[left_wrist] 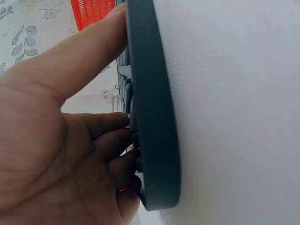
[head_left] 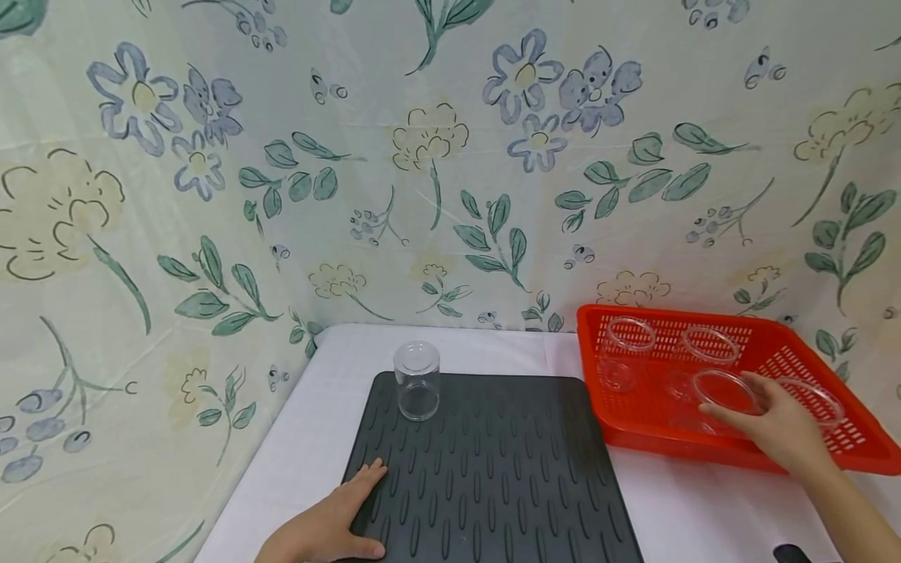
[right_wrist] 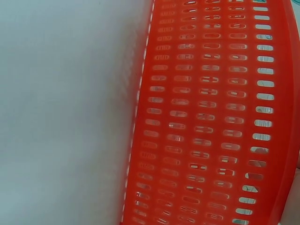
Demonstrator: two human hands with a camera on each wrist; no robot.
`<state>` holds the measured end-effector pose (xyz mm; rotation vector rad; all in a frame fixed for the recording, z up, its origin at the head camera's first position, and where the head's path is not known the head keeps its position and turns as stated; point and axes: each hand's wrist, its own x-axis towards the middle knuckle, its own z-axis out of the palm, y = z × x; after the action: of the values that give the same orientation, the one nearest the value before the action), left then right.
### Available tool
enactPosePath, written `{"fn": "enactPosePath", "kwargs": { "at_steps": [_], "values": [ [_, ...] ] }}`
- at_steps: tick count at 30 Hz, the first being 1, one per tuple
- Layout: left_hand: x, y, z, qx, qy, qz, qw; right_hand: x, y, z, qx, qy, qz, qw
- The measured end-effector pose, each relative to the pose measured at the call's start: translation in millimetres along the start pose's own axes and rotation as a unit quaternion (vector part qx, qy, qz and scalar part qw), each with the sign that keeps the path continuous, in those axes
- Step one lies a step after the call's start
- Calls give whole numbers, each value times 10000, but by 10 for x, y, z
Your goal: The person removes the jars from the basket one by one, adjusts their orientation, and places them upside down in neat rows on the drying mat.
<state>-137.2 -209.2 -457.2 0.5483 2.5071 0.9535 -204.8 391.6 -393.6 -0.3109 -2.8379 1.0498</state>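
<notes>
A clear glass (head_left: 417, 383) stands upside down near the far left corner of the black ridged mat (head_left: 493, 461). At the mat's near left edge my left hand (head_left: 327, 516) rests with thumb and fingers spread; the left wrist view shows the fingertips touching the mat's upper side (left_wrist: 152, 108). Over the red basket (head_left: 676, 442), my right hand (head_left: 781, 422) holds a clear glass (head_left: 725, 391) near its rim, thumb on one side and fingers on the other. The right wrist view shows mostly the basket's slotted wall (right_wrist: 218, 110), hiding the grip.
More clear glasses stand in the basket, including one at its back left (head_left: 629, 335), one at the back middle (head_left: 711, 344) and one behind my right hand (head_left: 820, 400). A white cloth (head_left: 676, 500) covers the table. A floral curtain (head_left: 450, 180) hangs behind. A black object (head_left: 790, 554) lies at the bottom right.
</notes>
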Motion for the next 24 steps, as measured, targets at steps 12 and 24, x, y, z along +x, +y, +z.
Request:
{"fn": "enactPosePath", "kwargs": {
  "at_steps": [12, 24],
  "values": [
    [-6, -10, 6, -26, -26, 15, 10000, -15, -11, 25, -30, 218, 144, 9997],
    [-4, -18, 6, -103, -59, 37, 9999, -56, -57, 5, 246, 351, 52, 9991]
  ]
}}
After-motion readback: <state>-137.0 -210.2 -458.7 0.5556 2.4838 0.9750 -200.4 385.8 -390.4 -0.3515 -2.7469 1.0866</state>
